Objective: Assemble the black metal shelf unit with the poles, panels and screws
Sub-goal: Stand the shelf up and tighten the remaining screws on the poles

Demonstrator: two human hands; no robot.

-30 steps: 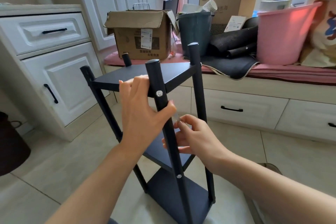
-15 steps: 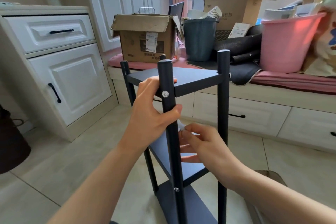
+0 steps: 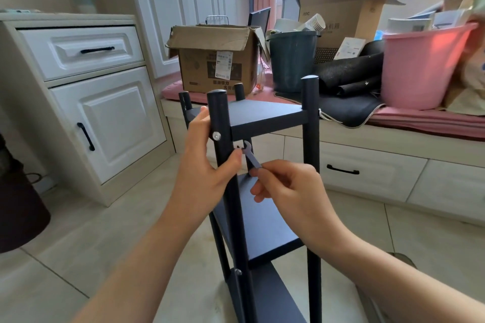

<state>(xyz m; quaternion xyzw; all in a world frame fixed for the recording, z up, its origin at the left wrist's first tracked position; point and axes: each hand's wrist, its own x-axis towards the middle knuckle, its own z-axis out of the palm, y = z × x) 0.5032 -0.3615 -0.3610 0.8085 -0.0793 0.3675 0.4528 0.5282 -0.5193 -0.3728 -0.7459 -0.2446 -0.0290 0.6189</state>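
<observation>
Both forearms are bare up to the frame's bottom edge, with no sleeve showing. The left hand (image 3: 203, 165) and the right hand (image 3: 286, 189) wear no gloves, rings, or watch; fingernails are short, unpainted.

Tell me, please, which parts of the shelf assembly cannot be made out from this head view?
- Feet of the shelf unit: cut off by the bottom edge.
- Whether the wrench sits on a nut: its head lies behind the front pole, too small to tell.
- Left hand fingers: wrapped behind the pole, hidden.
- Right hand grip on the wrench handle: covered by its own fingers.
- Rear pole screws: hidden by the top panel.
</observation>
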